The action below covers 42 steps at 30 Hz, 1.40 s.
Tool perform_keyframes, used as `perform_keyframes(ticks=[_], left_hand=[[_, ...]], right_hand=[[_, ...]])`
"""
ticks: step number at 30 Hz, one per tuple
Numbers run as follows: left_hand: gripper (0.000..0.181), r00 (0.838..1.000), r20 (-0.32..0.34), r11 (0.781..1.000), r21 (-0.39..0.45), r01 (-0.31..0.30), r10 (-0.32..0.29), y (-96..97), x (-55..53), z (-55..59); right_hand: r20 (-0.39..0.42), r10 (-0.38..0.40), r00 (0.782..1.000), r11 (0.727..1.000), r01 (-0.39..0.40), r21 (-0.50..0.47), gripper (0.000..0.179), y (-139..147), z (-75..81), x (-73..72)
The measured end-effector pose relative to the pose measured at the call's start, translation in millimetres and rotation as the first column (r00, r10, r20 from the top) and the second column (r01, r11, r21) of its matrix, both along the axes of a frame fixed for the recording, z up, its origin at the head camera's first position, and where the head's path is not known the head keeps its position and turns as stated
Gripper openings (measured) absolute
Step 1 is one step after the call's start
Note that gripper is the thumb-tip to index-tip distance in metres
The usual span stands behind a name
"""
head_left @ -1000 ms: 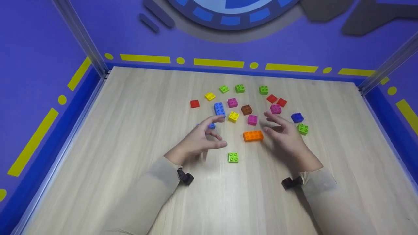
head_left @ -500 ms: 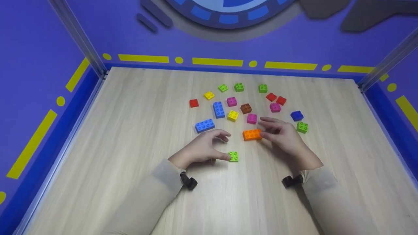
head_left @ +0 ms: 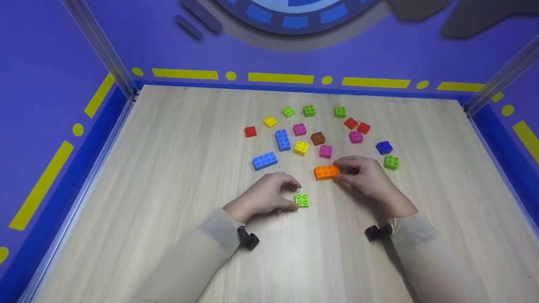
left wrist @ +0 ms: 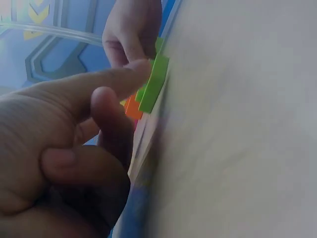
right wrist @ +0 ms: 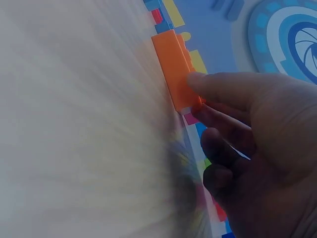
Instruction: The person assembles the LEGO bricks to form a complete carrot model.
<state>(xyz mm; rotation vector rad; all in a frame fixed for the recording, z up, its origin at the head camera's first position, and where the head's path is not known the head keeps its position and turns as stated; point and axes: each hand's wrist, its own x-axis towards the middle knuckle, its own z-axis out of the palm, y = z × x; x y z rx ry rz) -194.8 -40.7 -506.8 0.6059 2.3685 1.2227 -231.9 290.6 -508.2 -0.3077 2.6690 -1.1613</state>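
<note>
In the head view, my right hand (head_left: 365,176) pinches the right end of an orange toy building brick (head_left: 325,172) between thumb and fingers. The right wrist view shows the thumb against the side of that orange brick (right wrist: 173,69), which rests low by the tabletop. My left hand (head_left: 269,195) is at a lime green square brick (head_left: 302,200) nearer the person. Its thumb tip meets the green brick's left side, while the index finger arches above with a gap. In the left wrist view, the thumb overlaps the green brick (left wrist: 154,87) and the other fingers curl loosely.
Beyond the hands lie several loose bricks, among them two long blue bricks (head_left: 265,160), a yellow one (head_left: 300,147), a magenta one (head_left: 325,151) and a brown one (head_left: 318,138). A dark blue brick (head_left: 384,147) sits right. Purple panels (head_left: 294,63) enclose the wooden table (head_left: 177,168).
My left hand has come down toward the person and right, to the green brick, uncovering a long blue brick. My right hand has closed in on the orange brick's right end and now pinches it.
</note>
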Motion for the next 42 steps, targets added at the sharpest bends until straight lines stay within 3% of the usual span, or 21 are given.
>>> perform_keyframes(ticks=[9,14,18,27,35,42], left_hand=[[0.04,0.999,-0.008,0.999,0.005,-0.04,0.04,5.7,4.1,-1.8],[0.041,0.998,-0.02,0.998,-0.001,-0.055,0.055,6.0,3.1,-3.6],[0.043,0.998,-0.018,0.998,0.004,-0.058,0.058,6.5,2.7,-4.8],[0.057,0.996,0.017,0.995,0.043,-0.085,0.084,7.5,3.5,-3.5],[0.068,0.994,0.061,0.994,0.053,-0.092,0.088,9.5,3.9,-4.5],[0.063,0.997,0.022,0.996,0.027,-0.08,0.08,8.7,5.5,-4.6]], right_hand=[[-0.046,-0.02,0.999,1.0,0.021,0.009,0.036,-1,0.0,1.5],[-0.103,-0.023,0.994,0.999,0.02,-0.031,0.032,-4,-0.7,3.4],[-0.09,-0.012,0.996,0.998,0.007,-0.065,0.031,-11,-0.2,7.4],[-0.061,0.064,0.996,0.988,-0.072,-0.136,0.043,-28,1.9,19.4],[-0.073,0.214,0.974,0.96,-0.224,-0.166,0.041,-39,1.0,28.6],[-0.07,0.286,0.956,0.948,-0.293,-0.124,0.038,-49,3.3,38.2]])
